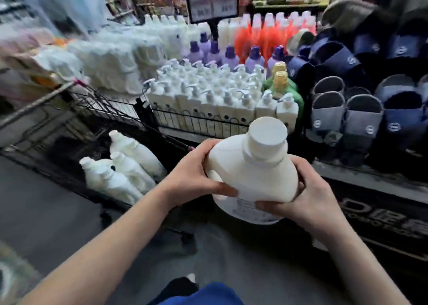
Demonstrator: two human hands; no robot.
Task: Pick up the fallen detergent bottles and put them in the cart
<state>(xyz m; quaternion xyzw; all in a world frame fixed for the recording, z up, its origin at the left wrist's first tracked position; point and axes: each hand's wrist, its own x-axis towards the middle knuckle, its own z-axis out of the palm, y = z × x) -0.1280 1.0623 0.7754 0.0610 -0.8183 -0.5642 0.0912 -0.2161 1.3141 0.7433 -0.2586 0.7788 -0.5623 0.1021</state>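
The left hand (196, 172) curls round the shoulder and handle side of a large white detergent bottle (252, 172), thumb across its front, while the right hand (298, 196) wraps the opposite side with its fingertips on the label lower down. Both hands therefore grasp this one bottle, which is held upright in the air with its wide cap towards the camera, just off the near right corner of the cart (108, 110) and not yet over it. Inside the wire cart, at least three similar white bottles (129, 172) lie on their sides, packed together against its near edge. Judging from that, the task is well under way: several bottles are in, this one is lifted and needs only to be carried left and lowered in beside them. The stretch of floor (46, 212) that shows carries no fallen bottle, though much of it is hidden by the arms and cart. Beyond stand shelved pump bottles (208, 96) and, to the right, racks of slippers (361, 110).
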